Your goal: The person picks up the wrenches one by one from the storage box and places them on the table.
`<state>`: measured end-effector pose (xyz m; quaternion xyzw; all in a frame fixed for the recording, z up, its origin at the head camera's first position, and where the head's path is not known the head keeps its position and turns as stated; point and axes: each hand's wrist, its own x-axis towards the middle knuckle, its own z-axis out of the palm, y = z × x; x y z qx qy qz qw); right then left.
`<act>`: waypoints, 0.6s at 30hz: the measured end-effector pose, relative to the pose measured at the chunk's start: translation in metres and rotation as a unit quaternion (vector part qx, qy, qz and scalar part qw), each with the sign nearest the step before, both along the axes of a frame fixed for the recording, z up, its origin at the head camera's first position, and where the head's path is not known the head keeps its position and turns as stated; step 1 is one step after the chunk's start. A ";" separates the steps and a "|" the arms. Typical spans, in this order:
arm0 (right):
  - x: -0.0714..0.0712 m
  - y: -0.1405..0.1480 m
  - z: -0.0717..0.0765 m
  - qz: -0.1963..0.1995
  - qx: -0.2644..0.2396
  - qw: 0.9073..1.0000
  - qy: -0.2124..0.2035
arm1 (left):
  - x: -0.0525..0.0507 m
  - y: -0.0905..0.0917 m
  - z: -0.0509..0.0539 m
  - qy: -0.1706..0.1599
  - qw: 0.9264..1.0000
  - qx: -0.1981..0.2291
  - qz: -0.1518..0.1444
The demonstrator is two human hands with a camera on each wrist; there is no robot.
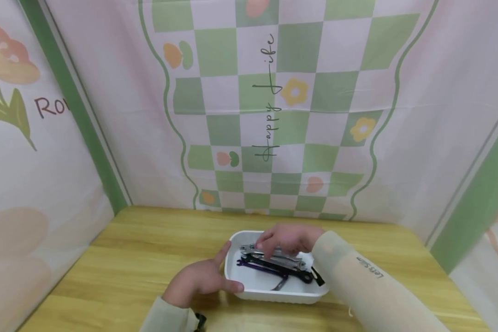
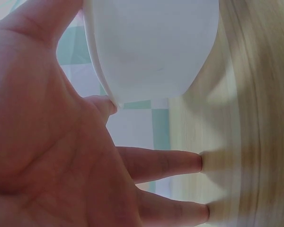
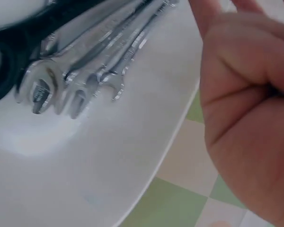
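A white plastic tray [image 1: 282,297] on the table holds several wrenches. Silver wrenches [image 3: 116,52] lie side by side along a black ring-ended wrench [image 1: 279,266], with a thin dark purple wrench [image 1: 257,266] nearest me. My left hand [image 1: 201,276] spans the tray's left end, thumb at the near corner and index finger at the far one. In the left wrist view, two other fingers [image 2: 165,163] stretch down to the wood. Over the silver wrenches, my right hand [image 1: 290,237] points its fingers downward; whether they pinch one is hidden.
The wooden table [image 1: 157,240] extends around the tray. Behind it hangs a printed cloth [image 1: 257,129] with green checks, and another cloth wall [image 1: 45,184] stands at the left. A black-handled piece [image 1: 317,276] lies at the tray's right end.
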<state>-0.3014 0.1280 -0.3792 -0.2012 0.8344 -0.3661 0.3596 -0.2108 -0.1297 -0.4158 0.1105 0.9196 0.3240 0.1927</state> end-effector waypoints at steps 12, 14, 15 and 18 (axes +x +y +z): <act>0.002 -0.006 -0.004 -0.076 0.066 0.994 0.048 | 0.000 0.001 0.002 -0.005 1.000 0.002 0.001; 0.003 -0.007 -0.005 -0.074 0.075 0.993 0.060 | 0.000 0.000 0.001 -0.006 1.000 0.006 0.003; 0.004 -0.008 -0.006 -0.070 0.079 0.992 0.066 | 0.000 0.000 0.001 -0.008 1.000 0.006 0.004; 0.007 -0.010 -0.008 -0.058 0.084 0.992 0.078 | -0.001 0.001 0.001 -0.008 1.000 0.006 0.004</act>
